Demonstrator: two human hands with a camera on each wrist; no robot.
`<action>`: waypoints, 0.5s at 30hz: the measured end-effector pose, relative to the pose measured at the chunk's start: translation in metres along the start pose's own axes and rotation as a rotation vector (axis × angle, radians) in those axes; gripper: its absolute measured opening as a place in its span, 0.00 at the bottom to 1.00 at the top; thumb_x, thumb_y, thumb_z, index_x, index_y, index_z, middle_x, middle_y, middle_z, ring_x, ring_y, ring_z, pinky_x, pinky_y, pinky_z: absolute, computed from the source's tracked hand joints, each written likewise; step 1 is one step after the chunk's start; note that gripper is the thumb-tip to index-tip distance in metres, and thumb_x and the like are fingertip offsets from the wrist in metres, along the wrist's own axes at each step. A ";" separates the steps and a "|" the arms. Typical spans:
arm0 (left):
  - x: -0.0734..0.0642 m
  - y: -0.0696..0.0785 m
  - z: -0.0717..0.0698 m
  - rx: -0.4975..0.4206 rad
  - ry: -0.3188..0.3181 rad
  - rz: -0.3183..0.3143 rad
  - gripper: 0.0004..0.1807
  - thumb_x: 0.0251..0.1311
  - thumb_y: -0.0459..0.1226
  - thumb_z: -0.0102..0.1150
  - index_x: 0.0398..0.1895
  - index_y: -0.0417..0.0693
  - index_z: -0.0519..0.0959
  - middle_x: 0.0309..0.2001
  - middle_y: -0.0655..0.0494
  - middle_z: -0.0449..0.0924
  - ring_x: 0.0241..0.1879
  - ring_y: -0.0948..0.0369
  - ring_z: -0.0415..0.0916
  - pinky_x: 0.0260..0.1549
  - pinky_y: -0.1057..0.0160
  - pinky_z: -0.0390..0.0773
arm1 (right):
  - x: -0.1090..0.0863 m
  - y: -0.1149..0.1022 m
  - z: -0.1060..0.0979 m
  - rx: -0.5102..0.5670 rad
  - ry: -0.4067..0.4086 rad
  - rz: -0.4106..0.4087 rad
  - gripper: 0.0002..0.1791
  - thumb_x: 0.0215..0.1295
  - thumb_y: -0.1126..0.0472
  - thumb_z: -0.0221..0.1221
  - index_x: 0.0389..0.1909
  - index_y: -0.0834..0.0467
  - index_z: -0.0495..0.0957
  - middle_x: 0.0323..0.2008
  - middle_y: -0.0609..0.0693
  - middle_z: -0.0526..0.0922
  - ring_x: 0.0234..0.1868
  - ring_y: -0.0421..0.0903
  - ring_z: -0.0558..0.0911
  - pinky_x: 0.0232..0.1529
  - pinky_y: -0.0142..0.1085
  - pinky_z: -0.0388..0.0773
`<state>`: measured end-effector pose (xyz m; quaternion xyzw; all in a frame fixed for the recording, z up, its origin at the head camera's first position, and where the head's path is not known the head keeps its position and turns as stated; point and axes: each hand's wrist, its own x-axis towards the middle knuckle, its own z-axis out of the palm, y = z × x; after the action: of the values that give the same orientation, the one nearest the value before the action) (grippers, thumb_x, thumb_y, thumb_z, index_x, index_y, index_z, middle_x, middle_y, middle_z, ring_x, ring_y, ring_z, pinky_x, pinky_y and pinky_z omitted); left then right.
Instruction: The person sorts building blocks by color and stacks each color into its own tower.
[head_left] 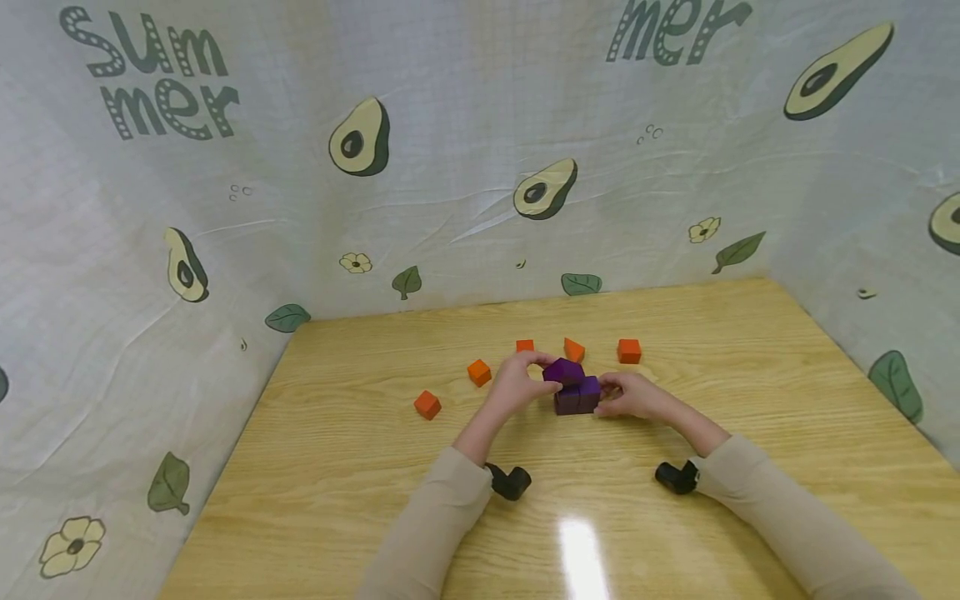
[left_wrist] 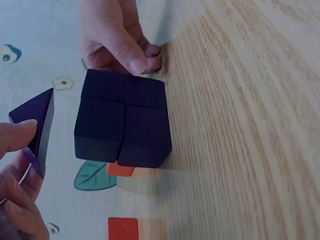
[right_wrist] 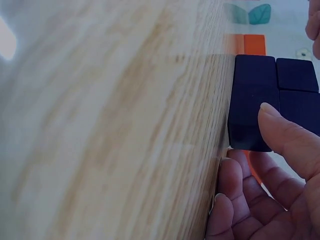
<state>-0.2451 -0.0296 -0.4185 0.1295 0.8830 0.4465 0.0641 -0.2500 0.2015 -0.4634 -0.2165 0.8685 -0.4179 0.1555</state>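
Note:
My left hand [head_left: 517, 385] pinches a purple triangular block [head_left: 562, 370] between thumb and fingers, holding it above the stack. Below it stand several dark purple cubes [left_wrist: 125, 117] set tight together, two wide and two high. In the left wrist view the triangular block [left_wrist: 42, 127] is apart from the cubes. My right hand [head_left: 633, 395] is close by the right side of the cubes, its fingers loosely bent. In the right wrist view its thumb [right_wrist: 287, 137] overlaps the lower right cube [right_wrist: 252, 102], and the other fingers lie low near the tabletop.
Orange-red cubes lie around the stack: one at left [head_left: 428, 405], one nearer [head_left: 479, 372], one behind my left hand [head_left: 525, 345] and one at right [head_left: 629, 351]. An orange triangular block [head_left: 573, 349] lies behind the stack. A printed cloth [head_left: 450, 242] borders the wooden table [head_left: 337, 492].

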 end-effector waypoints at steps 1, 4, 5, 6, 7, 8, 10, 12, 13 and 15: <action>0.000 0.001 0.001 -0.004 -0.002 0.001 0.19 0.49 0.38 0.68 0.47 0.50 0.79 0.44 0.55 0.78 0.52 0.52 0.71 0.51 0.55 0.69 | 0.000 0.000 0.000 0.003 -0.001 -0.003 0.21 0.55 0.58 0.64 0.46 0.67 0.74 0.38 0.56 0.80 0.40 0.49 0.78 0.41 0.41 0.75; 0.001 0.003 0.005 -0.015 -0.011 0.007 0.19 0.48 0.38 0.68 0.46 0.50 0.79 0.43 0.55 0.78 0.51 0.52 0.72 0.50 0.56 0.70 | -0.001 -0.001 0.000 -0.001 0.000 -0.004 0.21 0.55 0.59 0.64 0.46 0.67 0.74 0.38 0.55 0.80 0.40 0.49 0.78 0.41 0.40 0.75; 0.001 0.003 0.006 -0.012 -0.014 0.009 0.19 0.49 0.38 0.68 0.47 0.50 0.79 0.43 0.55 0.78 0.51 0.52 0.72 0.50 0.56 0.70 | 0.000 -0.001 0.000 -0.008 0.001 -0.004 0.21 0.55 0.59 0.64 0.46 0.67 0.74 0.38 0.55 0.80 0.40 0.48 0.78 0.41 0.39 0.75; 0.001 0.003 0.007 -0.006 -0.017 0.011 0.19 0.49 0.38 0.68 0.47 0.50 0.79 0.43 0.55 0.78 0.51 0.53 0.72 0.50 0.57 0.70 | 0.000 -0.001 0.000 -0.014 0.000 -0.005 0.22 0.54 0.59 0.64 0.46 0.67 0.74 0.37 0.54 0.80 0.40 0.48 0.79 0.41 0.38 0.75; 0.002 0.003 0.008 -0.002 -0.019 0.012 0.19 0.49 0.39 0.68 0.47 0.50 0.79 0.43 0.56 0.78 0.50 0.53 0.72 0.50 0.57 0.70 | 0.000 -0.001 0.000 -0.021 -0.001 -0.005 0.22 0.54 0.58 0.64 0.46 0.68 0.74 0.37 0.54 0.80 0.39 0.47 0.78 0.40 0.38 0.75; 0.002 0.002 0.010 0.006 -0.022 0.015 0.19 0.49 0.39 0.68 0.46 0.50 0.79 0.44 0.56 0.78 0.50 0.53 0.72 0.50 0.58 0.70 | 0.000 0.000 0.000 -0.025 -0.001 -0.005 0.22 0.54 0.58 0.64 0.46 0.68 0.74 0.36 0.53 0.80 0.39 0.47 0.78 0.40 0.38 0.75; 0.002 0.002 0.012 0.023 -0.025 0.021 0.19 0.49 0.39 0.67 0.47 0.50 0.79 0.44 0.56 0.78 0.51 0.54 0.72 0.50 0.58 0.70 | 0.001 0.000 0.000 -0.027 -0.002 -0.005 0.23 0.54 0.58 0.65 0.47 0.68 0.73 0.35 0.53 0.80 0.38 0.46 0.78 0.39 0.37 0.74; 0.002 0.002 0.014 0.038 -0.024 0.030 0.19 0.49 0.38 0.67 0.46 0.50 0.79 0.45 0.56 0.78 0.51 0.54 0.72 0.51 0.59 0.70 | 0.001 0.001 0.000 -0.020 -0.006 -0.005 0.24 0.54 0.58 0.65 0.48 0.68 0.72 0.34 0.53 0.80 0.37 0.45 0.78 0.39 0.37 0.74; 0.002 0.002 0.015 0.041 -0.022 0.034 0.18 0.49 0.38 0.67 0.46 0.49 0.79 0.45 0.56 0.78 0.50 0.54 0.73 0.51 0.59 0.70 | 0.001 0.001 0.000 -0.018 -0.006 -0.005 0.25 0.54 0.58 0.64 0.49 0.68 0.72 0.34 0.52 0.80 0.37 0.45 0.77 0.39 0.36 0.74; 0.002 0.002 0.017 0.050 -0.019 0.042 0.18 0.49 0.38 0.67 0.46 0.49 0.79 0.45 0.56 0.78 0.50 0.54 0.73 0.51 0.59 0.70 | 0.000 0.001 0.000 -0.011 -0.005 0.003 0.26 0.55 0.57 0.64 0.50 0.67 0.71 0.34 0.52 0.80 0.37 0.44 0.77 0.38 0.35 0.73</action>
<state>-0.2424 -0.0151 -0.4266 0.1539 0.8904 0.4243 0.0598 -0.2504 0.2015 -0.4642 -0.2171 0.8708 -0.4121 0.1571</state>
